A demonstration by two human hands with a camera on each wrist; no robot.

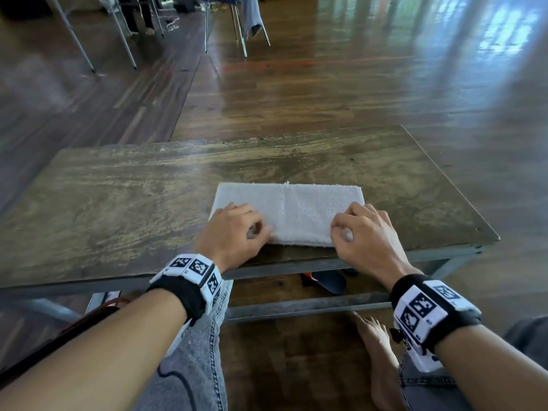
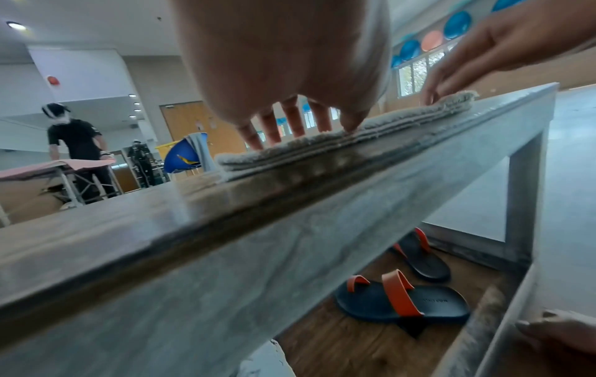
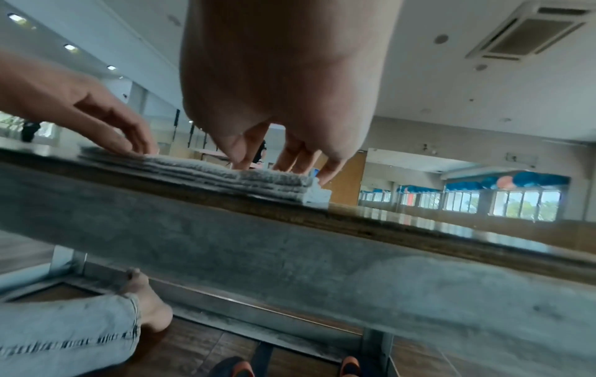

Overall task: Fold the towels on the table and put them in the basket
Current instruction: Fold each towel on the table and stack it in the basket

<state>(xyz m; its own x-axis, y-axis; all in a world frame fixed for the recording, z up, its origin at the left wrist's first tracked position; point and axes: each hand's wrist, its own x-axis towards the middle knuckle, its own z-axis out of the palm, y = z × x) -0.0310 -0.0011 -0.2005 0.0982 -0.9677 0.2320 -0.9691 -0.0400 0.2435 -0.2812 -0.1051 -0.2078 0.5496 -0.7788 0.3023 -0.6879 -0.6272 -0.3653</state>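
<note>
Both hands' fingers cover folded towel's near corners.

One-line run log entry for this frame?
towel: folded, flat at table near edge | left hand: fingertips on its left end | right hand: fingertips on its right end | basket: not visible

Both forearms reached forward, each wrist in a black band with coded tags. Left hand and right hand lay palm-down, fingers bent, fingertips pressed down. Knees bent; one bare foot showed.
</note>
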